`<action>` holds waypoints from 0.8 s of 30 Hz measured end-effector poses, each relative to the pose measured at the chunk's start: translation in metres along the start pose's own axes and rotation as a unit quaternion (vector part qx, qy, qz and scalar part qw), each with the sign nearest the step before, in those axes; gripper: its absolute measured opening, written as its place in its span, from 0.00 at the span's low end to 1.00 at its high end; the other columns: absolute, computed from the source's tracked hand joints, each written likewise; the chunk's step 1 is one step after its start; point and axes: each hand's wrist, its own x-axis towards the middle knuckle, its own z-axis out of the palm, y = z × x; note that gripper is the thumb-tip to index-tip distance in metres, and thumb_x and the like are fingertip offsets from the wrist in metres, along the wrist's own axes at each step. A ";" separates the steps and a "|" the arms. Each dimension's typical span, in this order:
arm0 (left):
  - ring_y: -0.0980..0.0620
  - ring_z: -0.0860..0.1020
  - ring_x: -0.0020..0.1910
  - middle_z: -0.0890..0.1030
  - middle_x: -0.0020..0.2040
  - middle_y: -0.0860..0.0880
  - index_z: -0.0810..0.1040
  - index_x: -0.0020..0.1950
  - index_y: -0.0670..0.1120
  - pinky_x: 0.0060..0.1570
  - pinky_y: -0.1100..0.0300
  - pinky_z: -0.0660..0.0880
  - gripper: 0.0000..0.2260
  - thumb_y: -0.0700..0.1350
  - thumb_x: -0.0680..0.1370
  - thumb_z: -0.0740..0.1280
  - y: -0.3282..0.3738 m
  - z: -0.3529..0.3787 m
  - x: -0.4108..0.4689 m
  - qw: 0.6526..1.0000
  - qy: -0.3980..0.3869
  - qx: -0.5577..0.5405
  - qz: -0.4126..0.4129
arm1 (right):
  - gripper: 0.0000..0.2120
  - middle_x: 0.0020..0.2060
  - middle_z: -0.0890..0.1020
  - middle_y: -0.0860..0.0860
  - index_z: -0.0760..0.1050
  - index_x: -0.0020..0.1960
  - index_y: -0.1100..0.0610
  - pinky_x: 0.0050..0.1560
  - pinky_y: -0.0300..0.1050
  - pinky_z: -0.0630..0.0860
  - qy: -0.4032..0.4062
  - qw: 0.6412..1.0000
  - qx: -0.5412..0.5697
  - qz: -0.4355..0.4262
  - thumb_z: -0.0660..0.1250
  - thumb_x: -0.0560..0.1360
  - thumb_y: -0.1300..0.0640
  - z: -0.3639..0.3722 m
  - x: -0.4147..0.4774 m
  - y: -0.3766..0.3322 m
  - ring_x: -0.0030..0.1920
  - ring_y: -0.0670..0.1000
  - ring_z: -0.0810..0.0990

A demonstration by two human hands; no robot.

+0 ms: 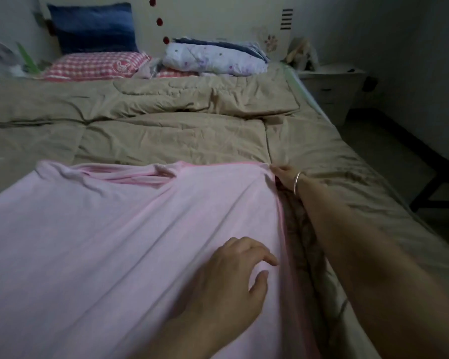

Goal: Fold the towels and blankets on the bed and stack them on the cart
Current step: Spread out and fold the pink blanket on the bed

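Note:
A large pale pink blanket (109, 242) lies spread over the near half of the bed, with a rumpled fold along its far edge. My right hand (285, 176), a bangle on its wrist, reaches far out and pinches the blanket's far right corner. My left hand (231, 278) hovers over or rests lightly on the blanket near its right edge, fingers spread and relaxed. A folded floral white quilt (215, 59) sits at the head of the bed. No cart is in view.
A tan comforter (166, 120) covers the bed. At the head lie a red checked pillow (94, 66) and a blue pillow (94, 27). A white nightstand (332, 86) stands to the right. Dark floor and a black frame (441, 182) lie beyond the right bed edge.

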 end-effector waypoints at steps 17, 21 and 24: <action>0.52 0.78 0.41 0.79 0.40 0.52 0.71 0.43 0.48 0.41 0.56 0.77 0.22 0.68 0.72 0.64 0.132 0.043 -0.144 0.964 -0.094 0.072 -0.240 | 0.28 0.60 0.78 0.61 0.76 0.61 0.64 0.51 0.42 0.69 -0.071 0.933 -0.352 0.016 0.57 0.79 0.40 -0.010 -0.270 0.005 0.60 0.59 0.76; 0.48 0.73 0.39 0.76 0.42 0.49 0.68 0.42 0.48 0.37 0.57 0.69 0.16 0.61 0.76 0.61 0.149 0.047 -0.156 0.962 -0.122 0.145 -0.200 | 0.28 0.61 0.77 0.59 0.75 0.63 0.63 0.54 0.43 0.70 -0.072 0.937 -0.340 0.024 0.55 0.79 0.40 0.001 -0.282 0.003 0.60 0.58 0.76; 0.48 0.69 0.37 0.70 0.39 0.49 0.67 0.41 0.48 0.37 0.58 0.65 0.11 0.54 0.79 0.60 0.153 0.053 -0.163 0.964 -0.112 0.159 -0.181 | 0.24 0.61 0.77 0.60 0.74 0.63 0.62 0.57 0.45 0.71 -0.024 0.951 -0.309 0.015 0.57 0.80 0.44 0.009 -0.288 0.005 0.61 0.60 0.76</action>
